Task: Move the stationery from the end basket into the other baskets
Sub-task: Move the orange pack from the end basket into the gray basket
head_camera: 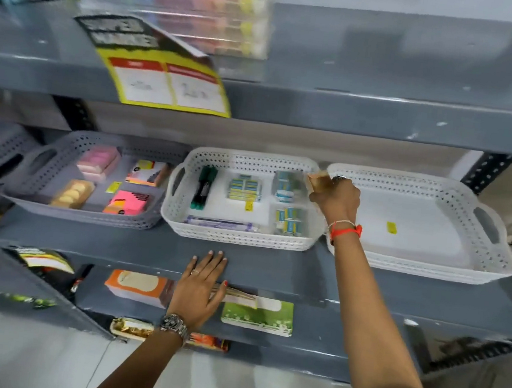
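Three perforated baskets stand in a row on the middle shelf. The right end basket [497,250] is white and holds only a small yellow tag [391,227]. The middle white basket [178,217] contains green markers [204,186], packs of erasers [245,187] and other small packs. The grey left basket [45,154] carries sticky notes and pink and yellow items. My right hand [337,200] is shut on a small tan pack [318,181] over the rims between the middle and end baskets. My left hand [202,286] lies flat and open on the shelf's front edge.
A yellow and black price sign [169,78] hangs from the upper shelf, with boxes of coloured pens [204,15] behind it. The lower shelf holds orange [138,287] and green [258,317] packs. A black upright post [487,170] stands at the right.
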Action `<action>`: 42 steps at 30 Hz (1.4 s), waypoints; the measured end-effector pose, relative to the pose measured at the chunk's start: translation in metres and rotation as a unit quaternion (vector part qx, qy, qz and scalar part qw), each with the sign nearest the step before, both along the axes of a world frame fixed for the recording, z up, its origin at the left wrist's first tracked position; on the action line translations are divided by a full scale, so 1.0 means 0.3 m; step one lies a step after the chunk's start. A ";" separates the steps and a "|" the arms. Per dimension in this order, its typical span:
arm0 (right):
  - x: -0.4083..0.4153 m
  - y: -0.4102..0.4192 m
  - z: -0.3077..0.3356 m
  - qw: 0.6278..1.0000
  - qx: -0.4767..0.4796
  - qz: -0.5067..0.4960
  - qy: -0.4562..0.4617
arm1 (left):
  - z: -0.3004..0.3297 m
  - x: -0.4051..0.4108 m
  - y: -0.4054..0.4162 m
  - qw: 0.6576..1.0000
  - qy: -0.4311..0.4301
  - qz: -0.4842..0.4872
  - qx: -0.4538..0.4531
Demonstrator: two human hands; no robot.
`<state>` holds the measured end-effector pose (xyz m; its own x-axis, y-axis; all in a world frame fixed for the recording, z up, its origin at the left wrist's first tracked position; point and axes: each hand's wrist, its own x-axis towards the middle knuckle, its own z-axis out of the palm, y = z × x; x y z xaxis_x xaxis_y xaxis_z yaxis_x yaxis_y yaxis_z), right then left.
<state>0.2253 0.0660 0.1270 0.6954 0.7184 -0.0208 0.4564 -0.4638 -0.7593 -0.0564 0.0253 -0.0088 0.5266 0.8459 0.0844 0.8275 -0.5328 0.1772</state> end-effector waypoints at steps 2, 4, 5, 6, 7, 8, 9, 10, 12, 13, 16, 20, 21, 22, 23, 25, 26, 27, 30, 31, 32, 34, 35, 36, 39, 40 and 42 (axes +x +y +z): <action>-0.069 0.028 0.003 1.000 -0.001 0.022 -0.005 | 0.001 -0.046 0.020 1.000 -0.005 0.006 0.008; -0.205 0.092 -0.006 0.999 -0.003 0.053 0.005 | 0.001 -0.163 0.051 1.000 0.005 0.016 -0.004; -0.221 0.095 -0.008 0.998 -0.003 0.061 0.009 | 0.002 -0.166 0.053 1.000 -0.001 0.011 -0.003; -0.298 0.121 -0.010 0.997 -0.007 0.074 0.013 | 0.002 -0.230 0.067 1.000 -0.002 0.016 -0.002; -0.376 0.149 -0.011 0.996 -0.012 0.088 0.009 | 0.002 -0.290 0.085 1.000 -0.004 0.023 -0.005; -0.441 0.165 -0.008 0.995 -0.016 0.100 0.003 | 0.006 -0.334 0.100 0.999 -0.010 0.031 -0.006; -0.506 0.181 -0.004 0.993 -0.016 0.118 -0.002 | 0.007 -0.379 0.120 0.999 -0.017 0.038 -0.009; -0.569 0.198 -0.005 0.991 -0.017 0.132 0.000 | 0.006 -0.420 0.139 0.999 -0.021 0.041 -0.012; -0.687 0.236 -0.007 0.990 -0.010 0.143 0.002 | -0.001 -0.500 0.170 0.998 -0.021 0.051 -0.011; -0.737 0.253 -0.008 0.989 -0.009 0.148 -0.004 | 0.000 -0.531 0.185 0.998 -0.024 0.057 -0.010; -0.884 0.313 -0.017 0.984 0.004 0.177 0.000 | -0.009 -0.631 0.228 0.997 -0.023 0.066 -0.013; -1.081 0.391 -0.014 0.978 -0.011 0.206 -0.014 | -0.011 -0.768 0.292 0.997 -0.023 0.072 -0.001; -1.122 0.406 -0.013 0.977 -0.014 0.210 -0.013 | -0.009 -0.796 0.306 0.997 -0.020 0.073 0.001; -1.162 0.421 -0.012 0.977 -0.021 0.212 -0.009 | -0.009 -0.823 0.320 0.997 -0.017 0.074 0.006; -1.202 0.438 -0.014 0.977 -0.021 0.212 -0.003 | -0.007 -0.852 0.334 0.997 -0.012 0.075 0.011; -1.283 0.462 -0.021 0.977 -0.029 0.210 0.004 | -0.003 -0.908 0.363 0.997 -0.010 0.080 0.018; -1.315 0.466 -0.023 0.976 -0.036 0.213 0.007 | -0.001 -0.930 0.374 0.996 -0.013 0.083 0.022; -1.352 0.479 -0.024 0.977 -0.041 0.211 0.012 | -0.003 -0.959 0.389 0.996 -0.014 0.088 0.027; -1.442 0.522 -0.023 0.978 -0.063 0.197 0.032 | -0.012 -1.019 0.428 0.994 -0.018 0.096 0.052; -1.467 0.532 -0.036 0.979 -0.071 0.190 0.034 | -0.018 -1.036 0.442 0.993 -0.021 0.096 0.061; -1.486 0.540 -0.058 0.978 -0.078 0.188 0.038 | -0.019 -1.051 0.453 0.992 -0.028 0.098 0.071; -1.521 0.542 -0.120 0.971 -0.112 0.186 0.103 | -0.012 -1.072 0.468 0.987 -0.080 0.105 0.089; -1.541 0.531 -0.141 0.963 -0.136 0.194 0.128 | 0.000 -1.078 0.473 0.980 -0.123 0.116 0.107; -1.555 0.532 -0.147 0.964 -0.136 0.193 0.123 | 0.021 -1.080 0.478 0.968 -0.172 0.134 0.122; -1.581 0.576 -0.113 0.985 -0.043 0.165 0.027 | 0.125 -1.072 0.539 0.915 -0.314 0.180 0.179; -1.593 0.585 -0.094 0.985 -0.035 0.164 0.036 | 0.164 -1.067 0.567 0.900 -0.341 0.194 0.189; -1.600 0.590 -0.087 0.982 -0.054 0.176 0.040 | 0.254 -1.052 0.619 0.886 -0.386 0.201 0.158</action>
